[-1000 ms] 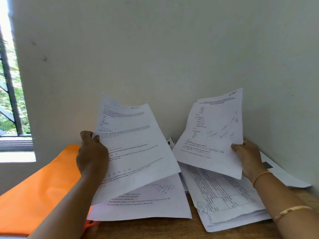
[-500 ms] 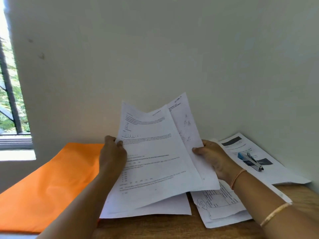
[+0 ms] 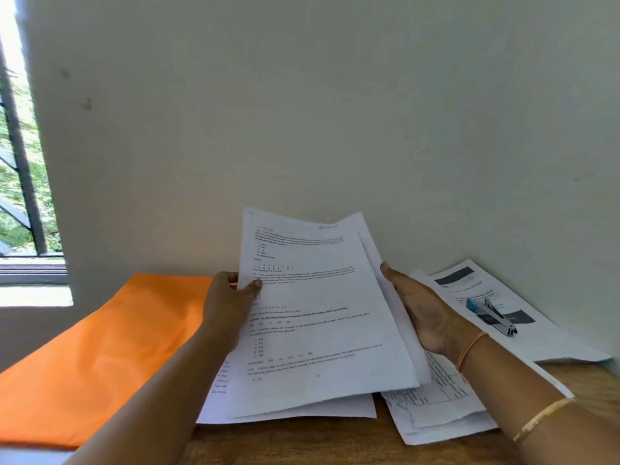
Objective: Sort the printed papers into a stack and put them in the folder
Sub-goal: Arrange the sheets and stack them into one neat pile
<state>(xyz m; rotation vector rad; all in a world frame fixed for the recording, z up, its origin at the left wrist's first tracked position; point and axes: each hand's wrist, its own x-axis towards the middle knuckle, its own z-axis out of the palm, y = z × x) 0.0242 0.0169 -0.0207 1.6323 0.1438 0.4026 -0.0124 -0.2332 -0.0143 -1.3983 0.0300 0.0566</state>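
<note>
Plainly I am at the gathering step: a few printed sheets (image 3: 318, 313) are held up, tilted, above the wooden table (image 3: 302, 444). They are not yet squared, since a back sheet shows past the front one's right edge. The left hand (image 3: 229, 307) pinches their left edge, thumb on the printed face and fingers curled behind. The right hand (image 3: 427, 313) lies flat along the right edge with fingers straight and together; its thumb I cannot see. More loose papers (image 3: 432, 417) lie on the table under and to the right of the held ones, and the sheets by the wall (image 3: 553, 344) carry a blue stapler (image 3: 491, 315). The orange folder (image 3: 100, 347) lies flat to the left, just beside the papers. Next, I judge, the held sheets want tapping square and then each loose page added. The stapler must come off its sheets first, and thin pages may slip or crease.
</note>
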